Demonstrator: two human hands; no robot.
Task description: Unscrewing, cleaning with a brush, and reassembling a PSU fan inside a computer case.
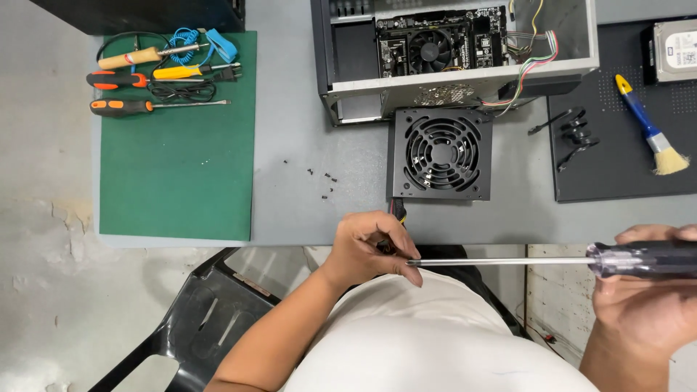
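- While the right hand (642, 287) at the lower right of the frame grips a screwdriver (552, 260) by its dark, see-through handle, the long bright metal shaft runs level toward the middle.
- The left hand (370, 250), low in the centre, is curled with its fingertips pinched at the shaft's tip; whether it holds something small there I cannot tell.
- Just above that hand a black square power supply (441, 154) lies flat on the smooth grey table (305, 109), its round fan grille facing up.
- Behind it, at the top centre, an open computer case (457, 51) of pale metal shows a dark circuit board and coloured wires.
- A few tiny black screws (327, 181) are scattered left of the power supply.
- A matte green mat (178, 145) at the upper left carries orange-handled tools.
- A blue-handled brush (650, 127) lies on a black mat at the upper right.
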